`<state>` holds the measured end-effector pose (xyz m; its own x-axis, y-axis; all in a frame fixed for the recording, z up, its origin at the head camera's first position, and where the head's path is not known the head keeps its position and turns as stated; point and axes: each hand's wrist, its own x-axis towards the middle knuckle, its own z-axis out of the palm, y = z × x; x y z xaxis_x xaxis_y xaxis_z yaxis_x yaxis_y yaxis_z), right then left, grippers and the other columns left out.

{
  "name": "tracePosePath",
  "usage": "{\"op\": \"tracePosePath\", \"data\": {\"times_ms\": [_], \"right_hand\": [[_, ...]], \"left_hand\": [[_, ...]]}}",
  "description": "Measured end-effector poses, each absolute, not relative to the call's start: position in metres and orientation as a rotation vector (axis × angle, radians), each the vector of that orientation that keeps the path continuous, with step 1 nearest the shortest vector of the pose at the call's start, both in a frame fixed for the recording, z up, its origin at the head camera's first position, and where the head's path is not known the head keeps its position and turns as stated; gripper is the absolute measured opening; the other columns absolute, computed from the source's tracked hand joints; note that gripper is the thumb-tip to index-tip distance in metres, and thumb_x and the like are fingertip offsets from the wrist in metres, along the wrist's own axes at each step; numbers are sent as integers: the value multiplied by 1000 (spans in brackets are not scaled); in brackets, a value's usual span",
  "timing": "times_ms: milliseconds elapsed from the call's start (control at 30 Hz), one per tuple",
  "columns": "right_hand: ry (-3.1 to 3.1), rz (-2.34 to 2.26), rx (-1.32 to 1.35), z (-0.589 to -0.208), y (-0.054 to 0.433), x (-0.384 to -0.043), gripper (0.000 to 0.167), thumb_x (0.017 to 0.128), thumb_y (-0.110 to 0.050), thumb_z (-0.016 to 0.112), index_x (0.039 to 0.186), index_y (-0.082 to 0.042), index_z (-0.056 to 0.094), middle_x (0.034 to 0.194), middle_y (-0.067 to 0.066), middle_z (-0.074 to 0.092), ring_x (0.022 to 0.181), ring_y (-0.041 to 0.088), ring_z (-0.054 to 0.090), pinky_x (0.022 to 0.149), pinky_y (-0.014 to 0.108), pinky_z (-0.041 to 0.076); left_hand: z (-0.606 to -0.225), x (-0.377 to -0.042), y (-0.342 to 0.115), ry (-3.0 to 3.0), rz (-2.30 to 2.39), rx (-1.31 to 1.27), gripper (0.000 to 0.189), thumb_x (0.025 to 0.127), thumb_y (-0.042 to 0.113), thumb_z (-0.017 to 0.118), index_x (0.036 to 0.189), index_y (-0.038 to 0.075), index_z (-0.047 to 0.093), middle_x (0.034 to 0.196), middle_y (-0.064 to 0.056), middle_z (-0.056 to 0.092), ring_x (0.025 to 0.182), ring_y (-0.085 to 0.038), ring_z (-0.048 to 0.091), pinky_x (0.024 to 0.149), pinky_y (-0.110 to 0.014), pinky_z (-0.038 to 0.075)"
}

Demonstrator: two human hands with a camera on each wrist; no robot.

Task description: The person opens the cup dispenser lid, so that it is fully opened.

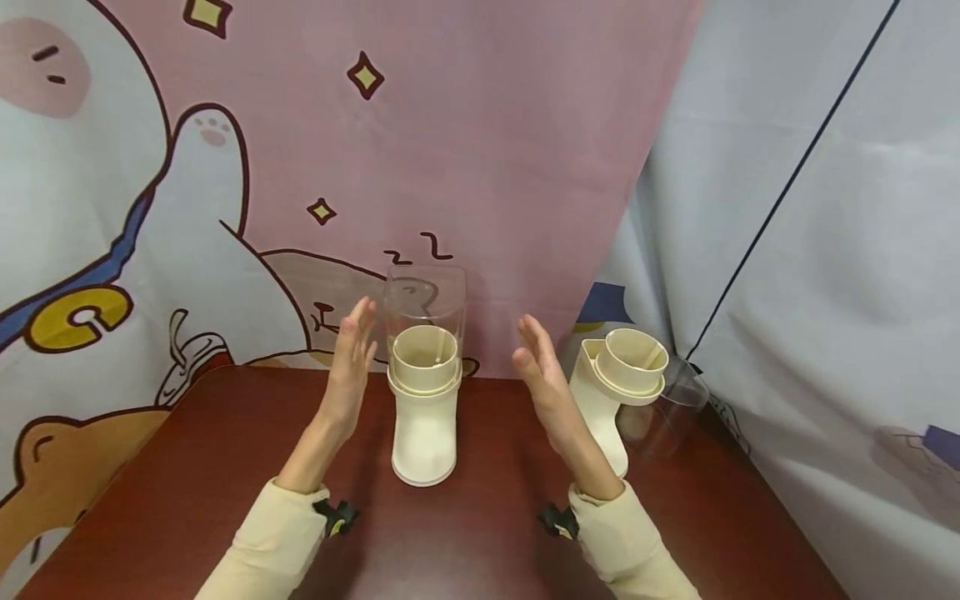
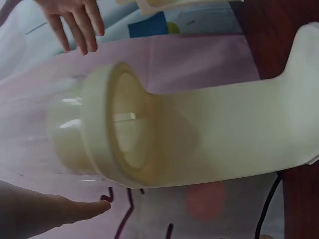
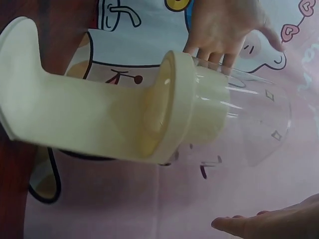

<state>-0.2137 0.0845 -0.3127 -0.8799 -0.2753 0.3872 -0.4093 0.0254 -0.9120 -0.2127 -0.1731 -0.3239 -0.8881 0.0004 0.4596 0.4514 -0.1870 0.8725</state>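
Note:
Between my two hands a cream plastic stand [image 1: 424,437] stands upright, with a round collar near its top. A clear, tall-walled container [image 1: 426,287] sits over that collar; both wrist views show the see-through wall [image 3: 259,117] around it. My left hand [image 1: 348,367] is raised to the left of the stand, fingers straight, apart from it. To the right, my right hand [image 1: 551,387] is held the same way, palm turned inward and holding nothing. Just beyond the right hand is a second cream stand [image 1: 600,417] with a like collar.
Behind the second stand, another clear container [image 1: 678,396] is at the table's right side. The dark red-brown table [image 1: 225,492] meets a printed pink and white cloth [image 1: 517,167] at its back and a whitish cloth [image 1: 825,292] on the right.

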Motion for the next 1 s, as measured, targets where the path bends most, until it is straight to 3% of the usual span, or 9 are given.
{"op": "tracePosePath", "data": {"times_ms": [333, 667, 800, 1000], "right_hand": [[-2090, 2110, 729, -328, 48, -232, 116, 83, -77, 56, 159, -4, 8, 165, 20, 10, 155, 35, 8, 124, 55, 10], [-2202, 2026, 826, -345, 21, -219, 115, 85, -73, 58, 159, -4, 4, 166, 20, 9, 154, 37, 9, 123, 55, 12], [-2224, 2019, 811, -338, 25, -221, 119, 82, -77, 59, 160, -7, 4, 167, 17, 8, 154, 35, 9, 123, 54, 12], [-2224, 1925, 821, -321, 29, -231, 122, 76, -85, 52, 160, -9, 6, 165, 16, 14, 153, 30, 16, 124, 50, 15]], "left_hand": [[-336, -245, -154, -1823, -2085, -576, 94, 95, 75, 24, 160, 11, 5, 166, -15, 8, 155, -27, -2, 123, -55, -5], [-368, -234, -149, -1838, -2078, -425, 78, 102, 62, 18, 161, 13, 7, 164, -14, 19, 153, -28, 10, 123, -55, 3], [-364, -237, -145, -1893, -2016, -442, 72, 103, 58, 21, 161, 15, 10, 164, -11, 19, 152, -27, 15, 123, -53, 7], [-346, -243, -149, -1967, -1955, -429, 73, 101, 55, 40, 156, 10, 24, 155, -15, 30, 145, -27, 29, 120, -53, 20]]}}
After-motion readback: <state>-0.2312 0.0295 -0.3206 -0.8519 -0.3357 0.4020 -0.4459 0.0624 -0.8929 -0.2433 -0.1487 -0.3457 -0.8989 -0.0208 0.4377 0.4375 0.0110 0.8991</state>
